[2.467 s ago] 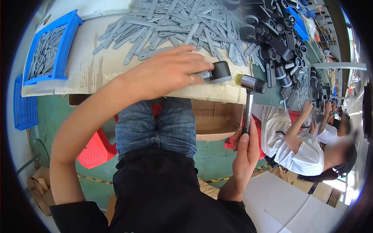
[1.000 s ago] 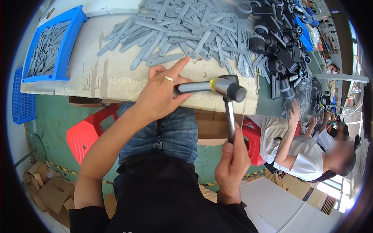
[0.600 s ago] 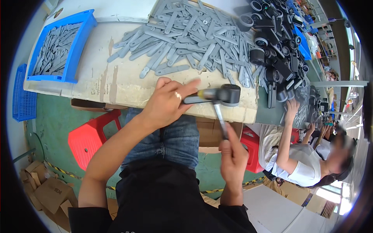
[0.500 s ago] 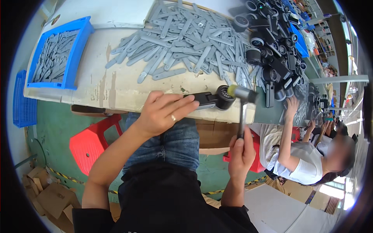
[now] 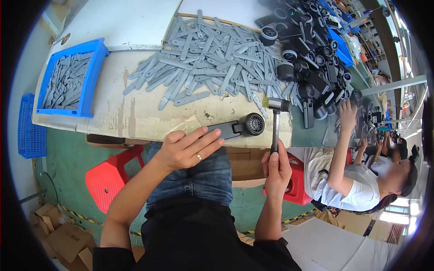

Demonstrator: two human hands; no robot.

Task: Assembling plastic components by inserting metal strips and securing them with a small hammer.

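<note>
The left hand [image 5: 187, 151] (a ring [image 5: 199, 157] on one finger) holds the black part [image 5: 226, 130] with a spoked round end, at the table's [image 5: 149, 110] front edge; whether it touches down is hard to tell. Apart from it, the right hand [image 5: 276, 170] grips the hammer [image 5: 275, 122], its head near that spoked end.

Black device [image 5: 230, 130], end behind left hand [image 5: 184, 151]
</note>
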